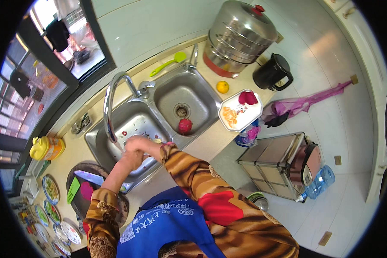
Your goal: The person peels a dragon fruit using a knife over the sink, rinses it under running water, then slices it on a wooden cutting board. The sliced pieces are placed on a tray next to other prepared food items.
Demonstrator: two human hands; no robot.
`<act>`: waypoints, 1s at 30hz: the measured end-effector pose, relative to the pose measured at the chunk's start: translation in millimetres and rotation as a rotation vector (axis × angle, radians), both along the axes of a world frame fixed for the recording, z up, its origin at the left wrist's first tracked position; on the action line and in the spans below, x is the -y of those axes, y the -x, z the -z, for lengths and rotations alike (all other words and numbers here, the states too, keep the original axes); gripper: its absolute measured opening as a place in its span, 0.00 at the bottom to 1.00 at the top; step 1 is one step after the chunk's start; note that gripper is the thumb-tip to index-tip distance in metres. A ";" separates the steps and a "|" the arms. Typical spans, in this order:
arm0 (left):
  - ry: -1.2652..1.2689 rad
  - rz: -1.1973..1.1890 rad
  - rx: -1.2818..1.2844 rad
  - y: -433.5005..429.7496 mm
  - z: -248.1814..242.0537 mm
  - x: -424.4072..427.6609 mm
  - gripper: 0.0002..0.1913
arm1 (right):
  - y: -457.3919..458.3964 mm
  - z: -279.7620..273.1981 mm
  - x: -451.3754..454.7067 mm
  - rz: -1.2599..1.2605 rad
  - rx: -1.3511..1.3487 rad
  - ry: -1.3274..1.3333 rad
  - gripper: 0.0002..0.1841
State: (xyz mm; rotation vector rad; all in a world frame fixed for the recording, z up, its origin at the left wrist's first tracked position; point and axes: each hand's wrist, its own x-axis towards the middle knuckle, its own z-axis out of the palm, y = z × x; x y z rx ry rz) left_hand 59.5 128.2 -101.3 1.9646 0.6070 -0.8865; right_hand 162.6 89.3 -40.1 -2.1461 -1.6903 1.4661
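Observation:
My left hand point(133, 160) and my right hand point(138, 143) are pressed together, overlapping, over the left basin point(100, 145) of a stainless steel double sink. The spout of a gooseneck faucet point(107, 106) ends just beside them, with what looks like water at its mouth. How the fingers lie, and whether anything is between them, is hidden. Red and dark scraps point(124, 133) are scattered on the basin floor. A whole dragon fruit point(185, 126) rests in the right basin point(167, 100), near the drain. Left of my left forearm, a round cutting board point(116, 209) carries a knife point(89, 177) and a magenta dragon fruit piece point(86, 190).
A white plate point(242, 116) holds peeled citrus segments point(229, 116) and dark red pieces point(248, 98). Nearby stand an orange citrus fruit point(222, 86), a black kettle point(273, 72) and a tall steel steamer point(240, 35). Filled dishes point(50, 189) and a yellow jug point(47, 148) line the left counter.

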 end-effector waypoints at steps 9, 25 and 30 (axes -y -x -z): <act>-0.007 0.045 0.027 -10.9 -16.8 -17.0 0.18 | 19.9 25.4 25.7 0.101 -0.148 -0.425 0.24; 0.542 -1.466 0.369 12.3 -28.1 16.5 0.10 | -149.4 -16.7 21.5 0.314 0.773 -1.171 0.31; 0.282 -1.332 0.380 25.2 -27.3 16.6 0.08 | -145.2 -25.8 47.9 0.307 0.799 -0.805 0.36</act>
